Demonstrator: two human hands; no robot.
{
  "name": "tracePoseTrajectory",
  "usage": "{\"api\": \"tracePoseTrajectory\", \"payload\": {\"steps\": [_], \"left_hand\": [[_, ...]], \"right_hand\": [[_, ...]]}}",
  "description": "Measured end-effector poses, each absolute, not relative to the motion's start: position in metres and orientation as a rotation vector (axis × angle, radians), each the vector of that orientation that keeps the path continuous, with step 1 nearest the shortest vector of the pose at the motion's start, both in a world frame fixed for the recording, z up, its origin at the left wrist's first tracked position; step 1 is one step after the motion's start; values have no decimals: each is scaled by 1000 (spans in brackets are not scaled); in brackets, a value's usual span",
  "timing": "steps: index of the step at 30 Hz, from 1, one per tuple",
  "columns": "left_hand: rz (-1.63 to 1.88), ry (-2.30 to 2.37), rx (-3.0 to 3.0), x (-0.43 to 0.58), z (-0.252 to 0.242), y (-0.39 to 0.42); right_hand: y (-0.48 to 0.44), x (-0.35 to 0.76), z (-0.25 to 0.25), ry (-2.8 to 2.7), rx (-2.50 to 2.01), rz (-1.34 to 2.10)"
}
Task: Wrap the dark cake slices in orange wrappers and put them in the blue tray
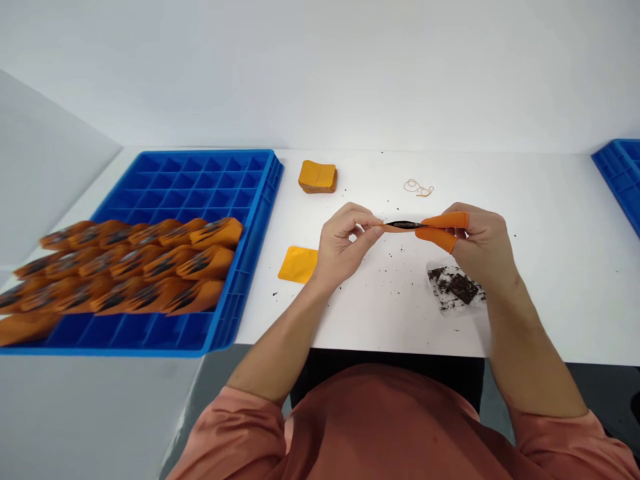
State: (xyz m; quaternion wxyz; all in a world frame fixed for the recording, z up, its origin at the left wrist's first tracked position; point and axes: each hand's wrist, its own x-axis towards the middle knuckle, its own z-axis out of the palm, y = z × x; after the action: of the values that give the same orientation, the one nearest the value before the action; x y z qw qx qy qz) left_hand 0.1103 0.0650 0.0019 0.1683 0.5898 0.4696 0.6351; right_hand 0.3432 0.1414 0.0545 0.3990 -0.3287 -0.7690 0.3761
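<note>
My left hand [344, 245] and right hand [483, 245] were both closed in a pinch, facing each other. Held between them lay a slim orange roll with a dark strip showing along its seam [404, 226]. My left thumb and forefinger gripped its left end, my right fingers its right end. Those right fingers wore bright orange rubber finger cots [444, 221].

Just below my right hand sat a clear plastic bag of dark flaky pieces [455, 290]. Dark crumbs [400, 257] were scattered on the white table [555, 300]. Left of my left hand lay a flat orange-yellow square sheet [298, 265]. Beyond the hands were a stack of orange squares [318, 177] and thin tan rubber bands [419, 188]. Farther left, a blue compartmented plastic tray [240, 293] carried rows of similar orange rolls [210, 233]. A second blue tray [620, 175] showed at the right edge.
</note>
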Motion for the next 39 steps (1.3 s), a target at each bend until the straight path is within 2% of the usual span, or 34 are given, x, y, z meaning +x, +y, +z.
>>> {"api": "tracePoseTrajectory", "payload": {"steps": [26, 35, 39], "left_hand": [[1714, 1328, 1728, 118, 3, 62], [1734, 1332, 1695, 119, 1, 62], [1744, 1345, 1683, 121, 1, 62]], "right_hand": [[142, 345, 53, -2083, -776, 895], [140, 341, 55, -2141, -553, 694], [142, 343, 53, -2226, -502, 487]]}}
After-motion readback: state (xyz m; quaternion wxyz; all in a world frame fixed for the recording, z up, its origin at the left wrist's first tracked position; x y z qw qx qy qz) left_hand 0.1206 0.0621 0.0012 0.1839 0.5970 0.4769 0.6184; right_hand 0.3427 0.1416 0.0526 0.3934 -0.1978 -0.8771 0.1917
